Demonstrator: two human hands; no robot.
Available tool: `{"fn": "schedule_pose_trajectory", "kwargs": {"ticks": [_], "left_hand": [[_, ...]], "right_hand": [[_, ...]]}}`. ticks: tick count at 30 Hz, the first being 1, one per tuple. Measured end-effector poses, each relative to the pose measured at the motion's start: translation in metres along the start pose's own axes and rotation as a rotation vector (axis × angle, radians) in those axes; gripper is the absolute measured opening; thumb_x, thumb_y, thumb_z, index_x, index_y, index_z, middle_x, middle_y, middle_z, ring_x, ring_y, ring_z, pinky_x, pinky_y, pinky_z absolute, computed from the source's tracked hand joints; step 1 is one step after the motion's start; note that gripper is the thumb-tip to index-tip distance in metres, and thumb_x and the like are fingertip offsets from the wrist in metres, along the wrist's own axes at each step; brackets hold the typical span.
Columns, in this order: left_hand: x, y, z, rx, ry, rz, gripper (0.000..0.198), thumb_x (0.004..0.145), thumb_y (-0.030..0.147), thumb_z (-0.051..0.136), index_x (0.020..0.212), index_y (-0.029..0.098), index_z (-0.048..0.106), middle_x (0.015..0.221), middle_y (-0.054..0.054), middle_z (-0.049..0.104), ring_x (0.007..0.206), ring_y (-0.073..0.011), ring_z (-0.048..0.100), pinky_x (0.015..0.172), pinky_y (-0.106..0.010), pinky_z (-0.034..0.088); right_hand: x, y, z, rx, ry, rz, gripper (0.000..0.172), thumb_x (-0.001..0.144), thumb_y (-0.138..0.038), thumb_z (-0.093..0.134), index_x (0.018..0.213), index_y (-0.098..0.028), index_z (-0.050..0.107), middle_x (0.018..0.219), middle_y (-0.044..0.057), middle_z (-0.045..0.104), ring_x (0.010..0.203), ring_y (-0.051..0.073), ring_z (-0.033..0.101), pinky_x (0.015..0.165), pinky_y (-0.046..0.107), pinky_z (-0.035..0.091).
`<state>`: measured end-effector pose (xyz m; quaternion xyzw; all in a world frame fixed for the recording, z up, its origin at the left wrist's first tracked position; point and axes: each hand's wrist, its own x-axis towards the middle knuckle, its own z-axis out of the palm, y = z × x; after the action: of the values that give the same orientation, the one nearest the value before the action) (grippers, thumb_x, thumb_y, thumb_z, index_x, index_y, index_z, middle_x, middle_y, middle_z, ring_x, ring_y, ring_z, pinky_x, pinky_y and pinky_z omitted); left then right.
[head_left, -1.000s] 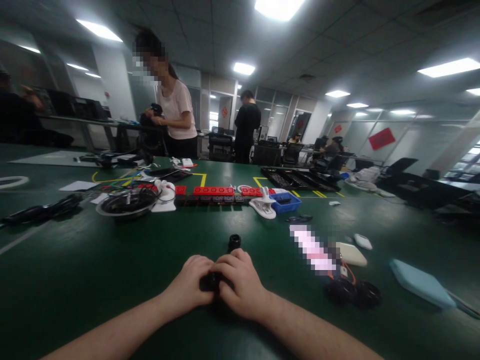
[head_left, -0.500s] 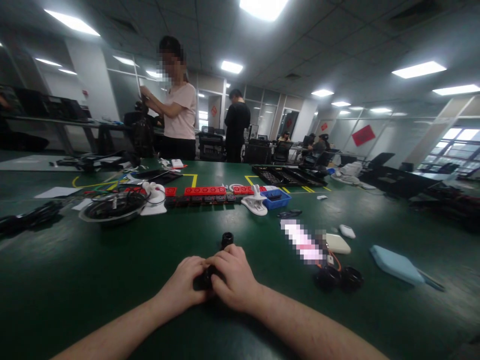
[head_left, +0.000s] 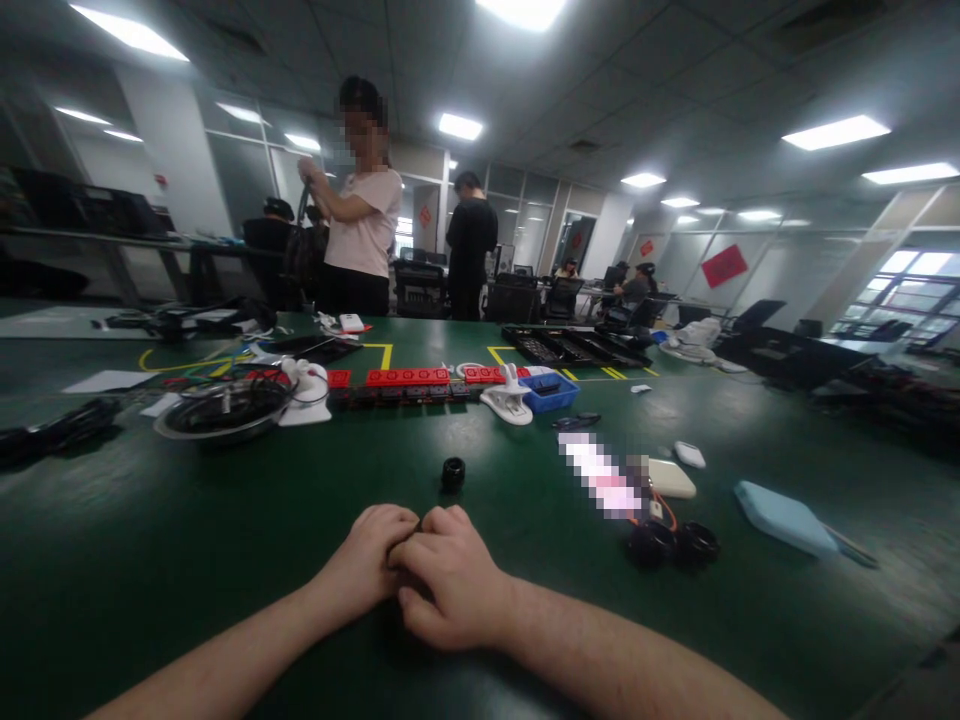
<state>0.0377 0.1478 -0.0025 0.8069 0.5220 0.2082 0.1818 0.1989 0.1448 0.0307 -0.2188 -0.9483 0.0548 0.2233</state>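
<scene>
My left hand [head_left: 371,565] and my right hand [head_left: 454,580] are pressed together low over the green table, fingers curled. The right fingers overlap the left ones. A black part lies between them, almost wholly covered now; its shape cannot be made out. Just beyond the hands, apart from them, a small black ribbed cylinder [head_left: 453,474] with a round opening stands on the table. Off to the right lie two more black round pieces, a nearer-left one [head_left: 651,546] and its neighbour [head_left: 697,544], beside an orange cable [head_left: 670,512].
To the right are a phone with a blurred screen [head_left: 600,475], a cream case [head_left: 670,478], a white case [head_left: 689,455] and a light-blue pouch [head_left: 784,517]. Farther back sit a blue bin [head_left: 551,394], a white clip [head_left: 508,400], red strips [head_left: 407,376] and a round metal tray [head_left: 169,425]. People stand beyond.
My hands have drawn slightly nearer and closed further over the black part, which showed between them before. The small cylinder beyond them now shows fully. The view has shifted slightly.
</scene>
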Motion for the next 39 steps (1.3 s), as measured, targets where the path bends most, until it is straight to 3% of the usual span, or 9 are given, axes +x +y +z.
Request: {"fn": "schedule_pose_trajectory", "kwargs": {"ticks": [13,24,36,39], "left_hand": [[-0.001,0.001,-0.004,-0.032,0.028,-0.024,0.023,0.064,0.025,0.061,0.087,0.022,0.063,0.097,-0.003,0.063,0.098,-0.0238,0.052,0.091,-0.039,0.036],[-0.002,0.003,-0.005,-0.018,0.023,-0.025,0.025,0.067,0.034,0.063,0.088,0.021,0.064,0.098,-0.003,0.062,0.095,-0.0229,0.052,0.088,-0.039,0.038],[-0.002,0.006,-0.004,-0.014,0.012,-0.003,0.021,0.066,0.028,0.061,0.086,0.023,0.063,0.098,-0.002,0.059,0.095,-0.0221,0.051,0.086,-0.035,0.038],[-0.004,0.008,-0.005,0.03,0.02,0.004,0.025,0.065,0.034,0.062,0.088,0.023,0.062,0.098,-0.002,0.058,0.095,-0.0229,0.05,0.086,-0.036,0.037]], "right_hand": [[-0.012,0.002,-0.001,-0.149,0.057,-0.01,0.013,0.073,-0.029,0.044,0.068,-0.018,0.049,0.064,0.001,0.053,0.065,0.016,0.04,0.059,0.032,0.027],[-0.008,0.015,-0.004,-0.121,0.066,0.28,0.018,0.082,-0.033,0.047,0.086,-0.016,0.05,0.078,0.004,0.054,0.073,0.018,0.043,0.065,0.031,0.028],[-0.006,0.012,0.002,-0.053,0.056,0.313,0.03,0.077,-0.041,0.057,0.094,-0.017,0.05,0.088,0.005,0.054,0.083,0.02,0.044,0.071,0.032,0.031],[-0.006,0.012,0.002,-0.044,0.063,0.318,0.03,0.075,-0.039,0.059,0.093,-0.017,0.05,0.091,0.005,0.052,0.085,0.02,0.043,0.072,0.032,0.032]]}}
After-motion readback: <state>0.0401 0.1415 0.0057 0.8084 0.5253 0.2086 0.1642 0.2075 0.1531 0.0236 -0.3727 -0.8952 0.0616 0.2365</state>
